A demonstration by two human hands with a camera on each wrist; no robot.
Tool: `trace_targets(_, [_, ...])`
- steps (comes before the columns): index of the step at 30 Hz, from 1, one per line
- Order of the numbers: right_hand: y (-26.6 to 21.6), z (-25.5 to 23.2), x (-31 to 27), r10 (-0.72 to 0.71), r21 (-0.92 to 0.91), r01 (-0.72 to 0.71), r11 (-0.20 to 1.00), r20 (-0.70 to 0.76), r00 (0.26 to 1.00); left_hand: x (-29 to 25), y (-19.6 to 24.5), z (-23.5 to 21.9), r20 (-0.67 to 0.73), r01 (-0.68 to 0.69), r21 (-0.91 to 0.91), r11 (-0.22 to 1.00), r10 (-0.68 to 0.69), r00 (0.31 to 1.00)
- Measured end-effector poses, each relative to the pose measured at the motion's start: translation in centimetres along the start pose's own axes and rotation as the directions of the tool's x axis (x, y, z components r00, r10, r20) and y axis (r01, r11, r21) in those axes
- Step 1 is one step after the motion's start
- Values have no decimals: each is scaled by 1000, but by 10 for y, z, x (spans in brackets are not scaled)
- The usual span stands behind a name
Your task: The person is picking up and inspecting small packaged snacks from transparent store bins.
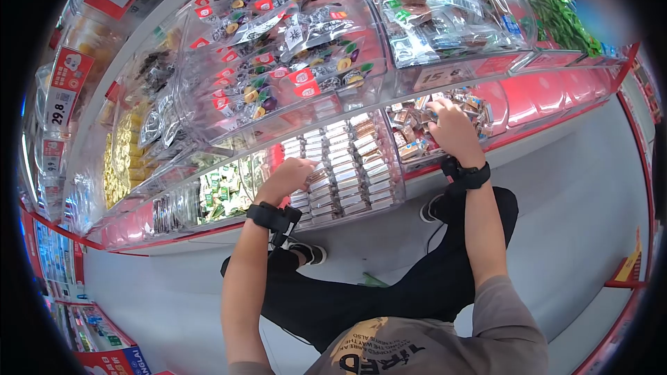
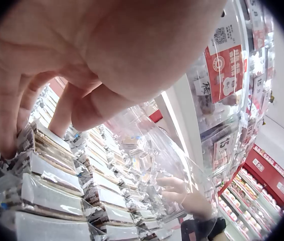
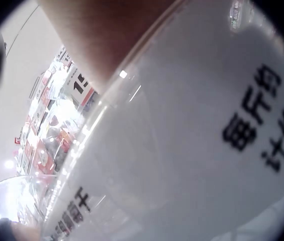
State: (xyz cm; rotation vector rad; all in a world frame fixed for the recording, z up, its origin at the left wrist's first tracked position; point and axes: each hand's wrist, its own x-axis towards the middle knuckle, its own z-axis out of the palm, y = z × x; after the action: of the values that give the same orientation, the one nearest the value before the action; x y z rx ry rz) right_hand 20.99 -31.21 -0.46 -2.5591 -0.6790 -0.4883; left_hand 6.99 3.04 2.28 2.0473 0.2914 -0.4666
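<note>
Beneath the jutting upper tubs in the head view, the left hand [image 1: 286,177] reaches into a clear bin [image 1: 358,216] of white-wrapped packets [image 1: 347,170] set out in columns. The right hand [image 1: 453,128] is in the neighbouring bin, over a loose heap of small mixed sweets [image 1: 408,125]; whether its fingertips pinch one, I cannot tell. Further left lie green-and-white sweets [image 1: 224,191]. Above, one clear tub holds fruit-printed bags [image 1: 306,76], and the tub to its right flat clear packs [image 1: 431,10].

From the left wrist, that hand's fingers are curled down round one raised packet [image 2: 54,143], apparently pinching it. Its neighbours touch it, so a hasty pull could drag the column askew or catch the crinkled wrapper ends. Beyond a clear panel [image 2: 154,138] the right hand shows with its fingers a little apart; pressing hard on that heap might make it slide.

At the right wrist, a pale printed panel [image 3: 147,165] fills most of the view, hiding the fingers. It stands so near that the wrist could knock it.
</note>
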Motion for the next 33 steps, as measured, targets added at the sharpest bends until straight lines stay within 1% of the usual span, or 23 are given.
trace_targets(2, [-6,-3,0,-54,-65,58,996,63,997,2,1,6,-58,-7,71,997,11,998])
trace_targets(3, [-6,-5,3,-22,-73,32,997,125,992,1,2,7,-74,-108,279,954,133,988])
trace_targets(4, [-6,-4,3,-10,-89,20,996,111,994,-1,2,8,-67,-193,476,858,255,965])
trace_targets(5, [-5,-2,2,2,-106,8,994,99,995,-2,2,9,-33,-259,650,715,367,930])
trace_targets(6, [-4,-1,2,13,-123,-2,992,87,996,-2,3,10,-15,-280,647,709,379,925])
trace_targets(8, [-4,2,1,87,-152,-70,986,107,990,0,5,13,24,-324,641,696,404,914])
trace_targets(9, [-4,3,0,125,-166,-105,981,118,985,1,2,13,14,-313,633,708,393,919])
trace_targets(11, [-2,3,1,145,-158,-120,980,153,978,2,-4,9,-4,-287,620,730,369,929])
trace_targets(12, [-2,4,2,154,-153,-128,980,170,973,-1,0,7,-58,-239,503,831,308,949])
trace_targets(13, [1,5,2,153,-99,-136,986,192,969,-6,4,5,-102,-185,371,910,238,966])
trace_targets(14, [4,5,3,150,-45,-144,989,212,966,-11,9,1,-136,-129,229,965,163,977])
trace_targets(15, [4,4,5,144,9,-150,989,230,962,-18,17,-4,-80,-57,177,983,72,994])
trace_targets(17, [0,0,6,150,50,-168,985,247,957,-6,-4,-3,-92,-126,157,980,141,986])
trace_targets(18, [-5,-5,7,154,70,-177,982,255,955,-6,-4,-2,-98,-161,148,976,177,979])
trace_targets(19, [-11,-13,8,147,121,-180,976,238,960,-6,-5,1,-110,-136,169,976,155,982])
trace_targets(20, [-10,-11,8,125,139,-157,978,216,968,-5,-6,0,-103,-129,149,980,145,984])
trace_targets(22, [-1,-5,7,78,171,-108,979,175,982,-3,-8,-1,-89,-115,104,988,125,988])
trace_targets(23, [2,-1,7,62,228,-91,970,129,990,-1,-11,-2,-79,-105,101,989,113,990])
trace_targets(26, [6,0,9,35,197,-63,978,140,990,-3,-7,1,-82,-95,156,983,108,991])
trace_targets(27, [-1,-3,8,77,248,-97,964,90,993,-5,-5,3,-84,-77,168,983,92,992])
trace_targets(30, [-10,-11,6,120,271,-124,955,30,992,-10,6,6,-90,-21,182,983,38,995])
trace_targets(32, [-5,-8,5,119,302,-111,947,-9,993,-15,15,7,-99,23,158,987,-7,995])
trace_targets(33, [-4,-7,6,120,318,-103,942,-34,992,-13,15,5,-73,14,220,975,2,997])
